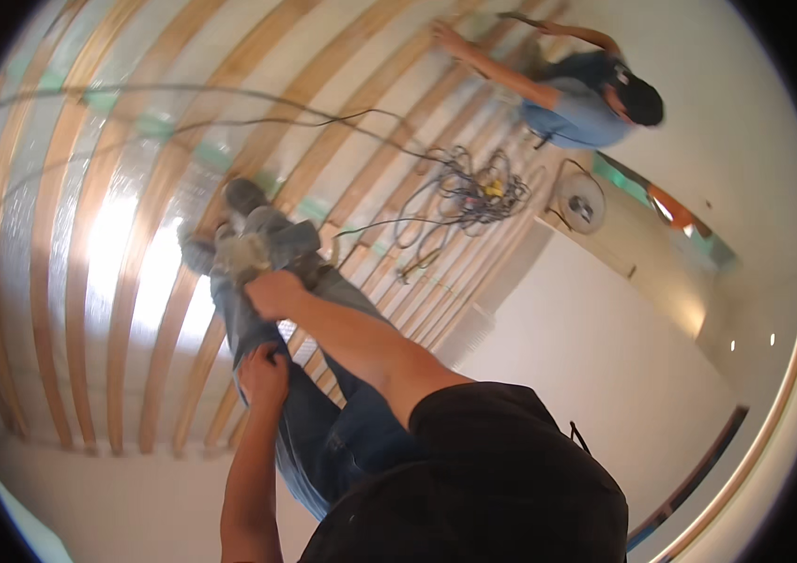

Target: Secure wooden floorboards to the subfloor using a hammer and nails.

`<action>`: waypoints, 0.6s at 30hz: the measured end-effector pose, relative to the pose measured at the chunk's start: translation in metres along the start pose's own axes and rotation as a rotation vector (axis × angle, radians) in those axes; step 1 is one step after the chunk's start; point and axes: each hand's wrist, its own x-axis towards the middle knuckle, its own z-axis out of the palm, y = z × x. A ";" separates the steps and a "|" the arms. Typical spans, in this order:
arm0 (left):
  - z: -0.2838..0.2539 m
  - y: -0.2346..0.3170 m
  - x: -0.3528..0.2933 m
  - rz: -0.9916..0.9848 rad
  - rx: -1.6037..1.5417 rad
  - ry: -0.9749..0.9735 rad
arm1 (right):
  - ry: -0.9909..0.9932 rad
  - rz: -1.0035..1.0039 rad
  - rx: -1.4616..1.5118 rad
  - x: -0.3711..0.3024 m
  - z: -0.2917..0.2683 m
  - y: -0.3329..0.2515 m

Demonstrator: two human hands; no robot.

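My right hand [273, 296] is closed around the grip of a bulky grey handheld power tool [246, 255], which hangs in front of my lower legs and shoes. Motion blur hides its exact kind. Against my jeans [300, 422], near the left thigh, rests my left hand [264, 375] with its fingers curled. A small dark spot shows at those fingers, and I cannot make out what it is. Wooden battens [168, 169] run in parallel rows under my feet, over a shiny translucent sheet.
Long dark cables [258, 94] cross the battens to a tangled heap of cords [478, 188]. Beyond the heap, a co-worker in a blue shirt [572, 113] bends over the battens, holding a long dark tool. A round fan [581, 202] stands near a large pale panel [595, 319].
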 end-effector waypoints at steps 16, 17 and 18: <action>0.005 0.001 0.037 0.074 -0.020 -0.040 | 0.033 0.095 0.006 -0.004 -0.017 0.023; 0.007 -0.006 0.037 0.075 -0.004 -0.045 | 0.006 0.106 0.010 -0.005 -0.014 0.020; 0.009 -0.012 0.035 0.075 0.011 -0.049 | 0.000 0.102 0.019 -0.005 -0.011 0.018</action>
